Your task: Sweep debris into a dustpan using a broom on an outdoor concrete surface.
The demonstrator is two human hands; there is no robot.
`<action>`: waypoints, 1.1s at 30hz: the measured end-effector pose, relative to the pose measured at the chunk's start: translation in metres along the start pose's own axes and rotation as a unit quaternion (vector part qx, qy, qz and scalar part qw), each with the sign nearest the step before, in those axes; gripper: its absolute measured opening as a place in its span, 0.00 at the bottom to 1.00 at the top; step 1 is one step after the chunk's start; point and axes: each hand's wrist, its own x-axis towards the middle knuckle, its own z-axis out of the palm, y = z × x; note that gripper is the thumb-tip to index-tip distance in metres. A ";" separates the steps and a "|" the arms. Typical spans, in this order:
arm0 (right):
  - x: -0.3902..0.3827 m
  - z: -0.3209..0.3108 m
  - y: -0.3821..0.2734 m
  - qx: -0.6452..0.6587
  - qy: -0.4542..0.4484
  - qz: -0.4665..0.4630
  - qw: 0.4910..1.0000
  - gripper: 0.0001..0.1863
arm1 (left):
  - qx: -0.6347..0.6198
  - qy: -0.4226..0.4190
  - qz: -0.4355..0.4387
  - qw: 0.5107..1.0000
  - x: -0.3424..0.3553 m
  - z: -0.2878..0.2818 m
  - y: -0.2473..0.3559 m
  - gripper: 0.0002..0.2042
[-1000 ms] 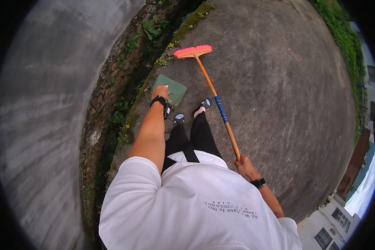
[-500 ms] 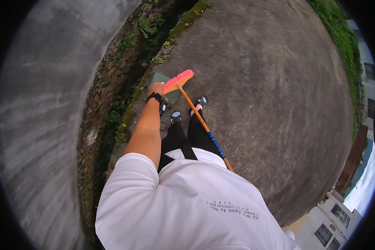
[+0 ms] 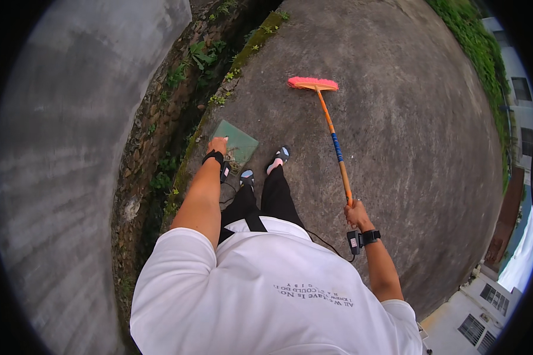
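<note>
My right hand (image 3: 356,214) is closed around the end of a broom's handle. The broom (image 3: 341,160) reaches out ahead over the concrete, with pink bristles, an orange head and a blue wrap midway along its orange-brown handle. Near my feet, my left hand (image 3: 218,145) grips the left edge of a flat, greenish dustpan (image 3: 240,141). Some brownish debris (image 3: 236,158) shows at the part of the dustpan closest to my shoes; its finer detail cannot be made out. The broom head is well beyond the dustpan and apart from it.
A weedy ditch (image 3: 177,106) with a mossy edge runs along my left, beside a grey concrete wall (image 3: 65,148). Rough concrete ground (image 3: 408,148) spreads ahead and right. Grass (image 3: 474,53) and white buildings (image 3: 468,319) stand at the far right. A dark cable (image 3: 323,239) hangs near my waist.
The broom head has swung away from over the dustpan, out ahead and to the right. My right hand on the handle has come into view. My left hand has moved slightly nearer to me.
</note>
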 end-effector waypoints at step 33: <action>-0.070 0.022 -0.007 0.126 -0.114 0.011 0.985 0.02 | 0.029 -0.007 -0.007 1.000 -0.015 0.004 0.003 0.17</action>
